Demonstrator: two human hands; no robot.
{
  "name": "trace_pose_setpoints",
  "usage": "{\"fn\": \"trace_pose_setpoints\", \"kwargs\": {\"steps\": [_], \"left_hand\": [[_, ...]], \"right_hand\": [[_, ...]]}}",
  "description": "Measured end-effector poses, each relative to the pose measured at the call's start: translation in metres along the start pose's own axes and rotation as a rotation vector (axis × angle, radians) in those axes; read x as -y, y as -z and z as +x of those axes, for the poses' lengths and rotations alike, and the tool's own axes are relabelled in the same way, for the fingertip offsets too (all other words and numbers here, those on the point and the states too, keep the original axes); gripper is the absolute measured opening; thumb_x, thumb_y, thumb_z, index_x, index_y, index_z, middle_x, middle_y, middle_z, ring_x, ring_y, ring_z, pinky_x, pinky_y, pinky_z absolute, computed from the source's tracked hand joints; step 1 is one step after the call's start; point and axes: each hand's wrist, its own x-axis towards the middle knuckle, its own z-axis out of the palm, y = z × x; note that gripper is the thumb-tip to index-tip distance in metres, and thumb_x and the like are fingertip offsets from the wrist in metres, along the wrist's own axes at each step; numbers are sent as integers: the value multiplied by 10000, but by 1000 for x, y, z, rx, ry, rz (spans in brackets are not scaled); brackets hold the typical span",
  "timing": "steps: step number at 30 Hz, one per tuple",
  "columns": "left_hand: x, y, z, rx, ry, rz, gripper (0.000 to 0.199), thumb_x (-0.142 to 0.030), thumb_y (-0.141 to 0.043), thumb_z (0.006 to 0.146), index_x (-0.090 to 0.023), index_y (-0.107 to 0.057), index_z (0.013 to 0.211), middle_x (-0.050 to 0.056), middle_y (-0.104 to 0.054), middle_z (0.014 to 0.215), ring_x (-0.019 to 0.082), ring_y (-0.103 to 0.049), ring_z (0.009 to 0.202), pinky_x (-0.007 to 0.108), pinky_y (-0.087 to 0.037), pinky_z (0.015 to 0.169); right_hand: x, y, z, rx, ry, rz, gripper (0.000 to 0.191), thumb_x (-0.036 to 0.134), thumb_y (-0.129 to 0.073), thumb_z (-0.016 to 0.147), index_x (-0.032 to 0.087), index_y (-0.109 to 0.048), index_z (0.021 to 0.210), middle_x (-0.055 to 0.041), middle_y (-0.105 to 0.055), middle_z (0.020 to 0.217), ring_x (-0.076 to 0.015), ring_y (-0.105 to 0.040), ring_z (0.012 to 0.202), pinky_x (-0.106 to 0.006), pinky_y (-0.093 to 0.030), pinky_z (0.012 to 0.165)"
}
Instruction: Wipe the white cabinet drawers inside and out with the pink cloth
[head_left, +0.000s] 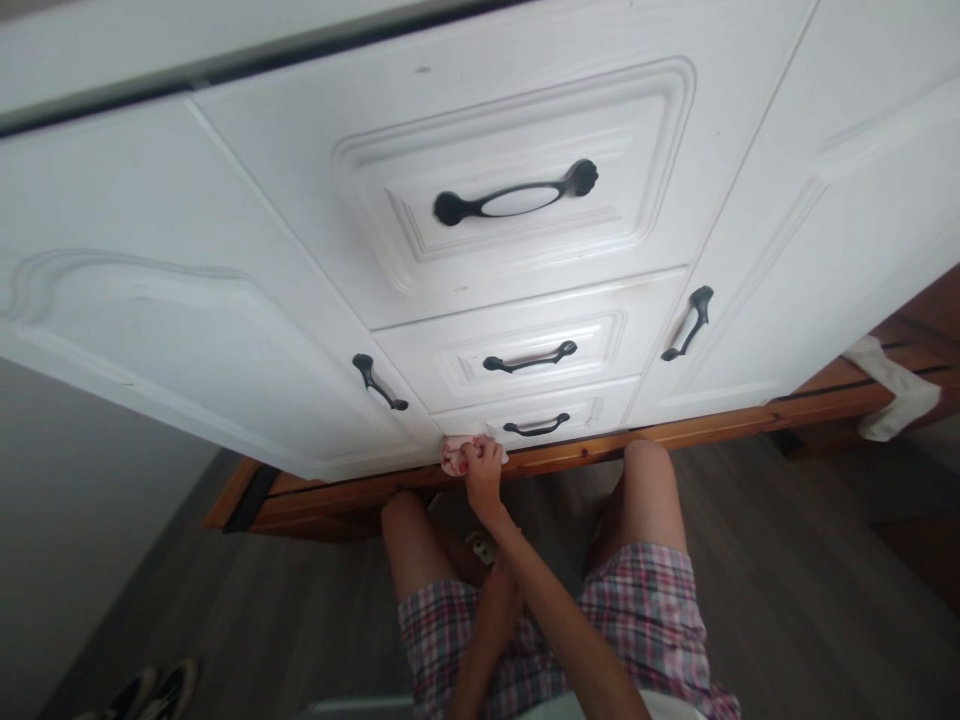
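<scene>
My right hand (484, 470) presses a crumpled pink cloth (454, 455) against the lower left corner of the bottom drawer (592, 412), just above the wooden base rail. Its fingers are bent over the cloth. My left forearm (487, 625) passes beneath the right one, and my left hand is mostly hidden behind the right forearm, so its fingers do not show. Above the cloth, the white cabinet (285, 180) has a column of drawers with dark curved handles, such as the top handle (517, 198).
Doors with dark handles, a left handle (379, 383) and a right handle (688, 323), flank the drawers. A wooden rail (570, 455) runs along the cabinet's foot, near my knees. A white cloth (896, 395) hangs at right. Dark shoes (161, 690) stand on the floor at lower left.
</scene>
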Motion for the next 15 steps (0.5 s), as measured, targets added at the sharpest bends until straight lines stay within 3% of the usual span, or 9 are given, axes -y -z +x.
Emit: {"fn": "trace_pose_setpoints", "kwargs": {"steps": [4, 10, 15], "left_hand": [[16, 23, 0, -122, -81, 46, 560, -372, -401, 1091, -245, -443, 1635, 138, -569, 1608, 277, -629, 1408, 487, -479, 1220], [39, 54, -2, -332, -77, 112, 482, -386, -390, 1080, -226, -572, 1497, 117, -692, 1422, 259, -673, 1346, 487, -508, 1192], [39, 62, 4, -363, -79, 98, 452, -409, -392, 1041, -217, -674, 1337, 111, -744, 1307, 276, -725, 1251, 507, -553, 1144]], "right_hand": [[-50, 29, -4, -92, -66, 8, 217, 85, -566, 949, 237, -709, 1010, -94, -570, 1083, -241, -440, 953, -394, -426, 903], [-125, 101, 26, -438, -344, -1, 202, 162, -470, 893, 199, -523, 1085, -91, -448, 1138, -247, -433, 1061, -470, -442, 1031], [-156, 166, 59, -547, -417, 12, 357, 149, -502, 768, 228, -456, 1113, -75, -434, 1156, -233, -490, 1076, -448, -473, 1085]]}}
